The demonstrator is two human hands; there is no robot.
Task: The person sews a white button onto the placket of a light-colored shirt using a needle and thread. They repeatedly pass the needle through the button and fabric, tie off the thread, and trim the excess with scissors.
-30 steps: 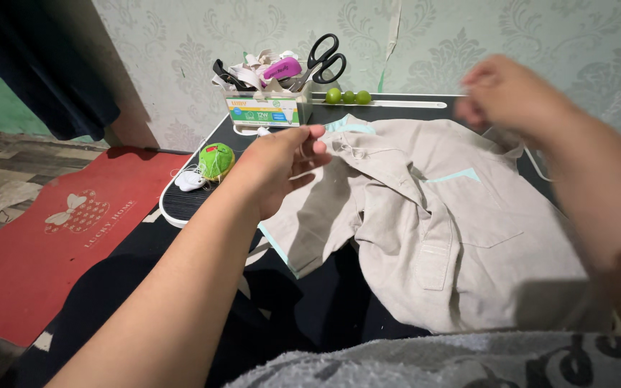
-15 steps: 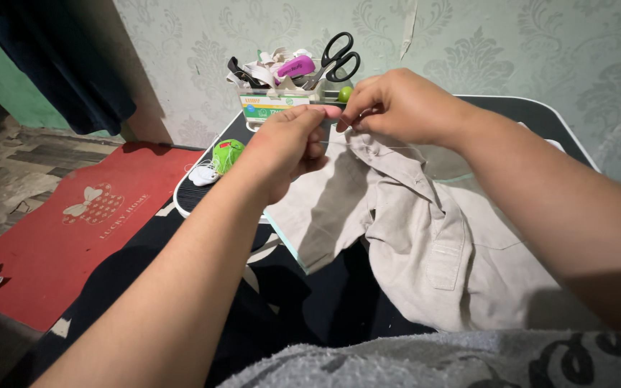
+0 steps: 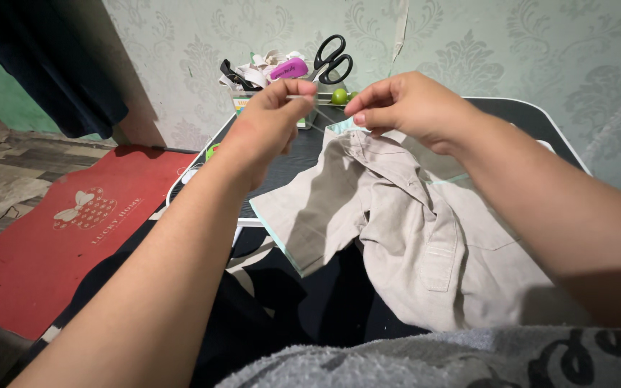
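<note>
A beige shirt (image 3: 404, 223) with pale teal trim lies crumpled on a black table (image 3: 533, 118), part of it hanging over the near edge. Above the shirt's collar, my left hand (image 3: 267, 126) is raised and pinches a thin needle (image 3: 303, 97) that points right. My right hand (image 3: 407, 108) hovers just right of it, thumb and forefinger pinched on a fine thread that runs toward the collar. The two hands are a short way apart.
A small box at the table's back holds black scissors (image 3: 330, 57), a purple tool (image 3: 289, 69) and cloth strips. Green beads (image 3: 339, 95) lie beside it. A red mat (image 3: 73, 223) covers the floor at left. Grey terry fabric (image 3: 433, 359) fills the bottom edge.
My right hand came in from the far right to meet my left over the collar. Both hands then lifted, and now they have drawn slightly apart with the needle held higher.
</note>
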